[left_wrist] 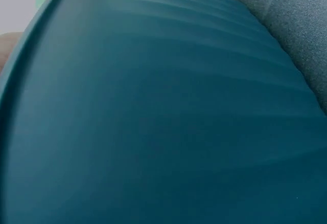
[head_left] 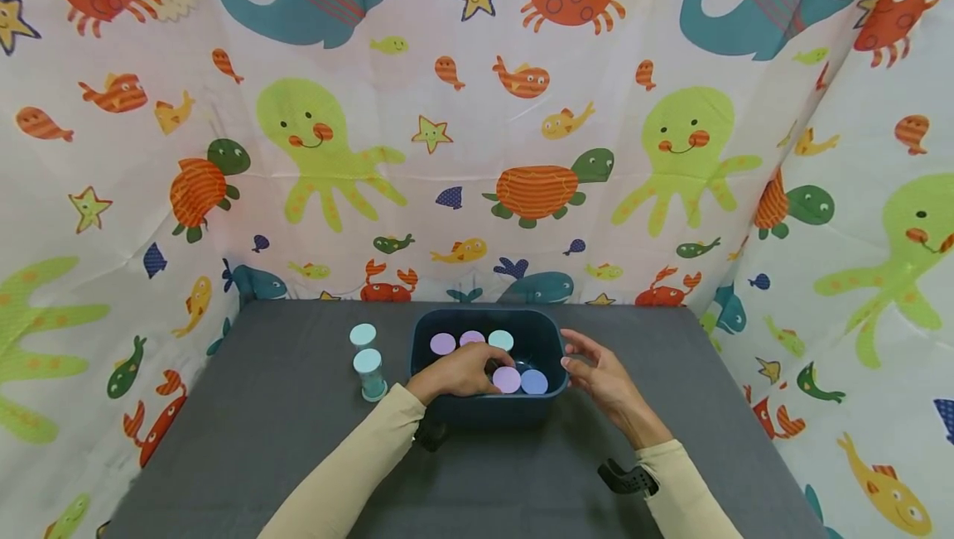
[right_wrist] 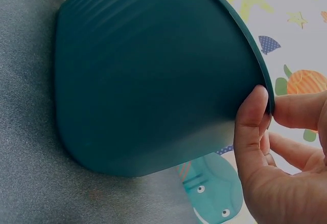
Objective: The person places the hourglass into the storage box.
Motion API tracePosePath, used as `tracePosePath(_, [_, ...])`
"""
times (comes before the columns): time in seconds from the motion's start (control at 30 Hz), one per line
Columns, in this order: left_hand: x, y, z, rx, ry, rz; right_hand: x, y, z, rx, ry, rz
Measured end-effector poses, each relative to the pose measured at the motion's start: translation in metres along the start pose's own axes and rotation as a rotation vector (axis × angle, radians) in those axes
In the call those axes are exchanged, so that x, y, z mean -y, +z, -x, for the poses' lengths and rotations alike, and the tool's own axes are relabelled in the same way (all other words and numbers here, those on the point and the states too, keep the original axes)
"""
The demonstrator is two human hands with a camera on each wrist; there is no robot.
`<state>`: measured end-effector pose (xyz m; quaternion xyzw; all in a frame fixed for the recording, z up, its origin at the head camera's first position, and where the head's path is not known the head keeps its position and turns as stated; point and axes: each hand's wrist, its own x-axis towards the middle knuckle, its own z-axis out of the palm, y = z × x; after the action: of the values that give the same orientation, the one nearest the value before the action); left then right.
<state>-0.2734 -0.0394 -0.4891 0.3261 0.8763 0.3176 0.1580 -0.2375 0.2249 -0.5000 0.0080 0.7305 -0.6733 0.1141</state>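
Observation:
A dark teal plastic bin [head_left: 484,413] stands on the table, with several round-lidded jars inside. My left hand [head_left: 464,369] reaches over its near left rim, thumb and fingers curled around a jar with a lilac lid [head_left: 507,380]; that jar's body is hidden. Right beside it is a jar with a blue lid [head_left: 534,382]. Along the far wall sit two more lilac lids [head_left: 443,344] and a pale aqua lid [head_left: 501,340]. At the right end, my right hand [head_left: 604,373] pinches the bin's rim, its thumb [right_wrist: 250,127] against the outer wall in the right wrist view.
Left of the bin, two jars with pale aqua lids stand one behind the other, the nearer jar [head_left: 371,375] and the farther jar [head_left: 363,335]. A grey cloth [head_left: 298,406] covers the table. Behind and at the sides hangs a sea-animal curtain [head_left: 462,67].

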Motion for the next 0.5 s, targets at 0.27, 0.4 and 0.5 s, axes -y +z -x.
tracePosePath(0.27, [0.0005, -0.0004, -0.0016, 0.026, -0.02, 0.003, -0.0003, -0.0002, -0.0008, 0.001, -0.003, 0.004])
tracePosePath(0.4, [0.0024, -0.0004, -0.0015, 0.024, -0.023, -0.015, -0.0004, -0.0004, -0.0008, -0.002, -0.001, 0.003])
tracePosePath(0.5, [0.0042, -0.0003, -0.0011, 0.027, -0.041, -0.02, -0.0004, -0.0005, -0.0011, -0.004, 0.002, 0.003])
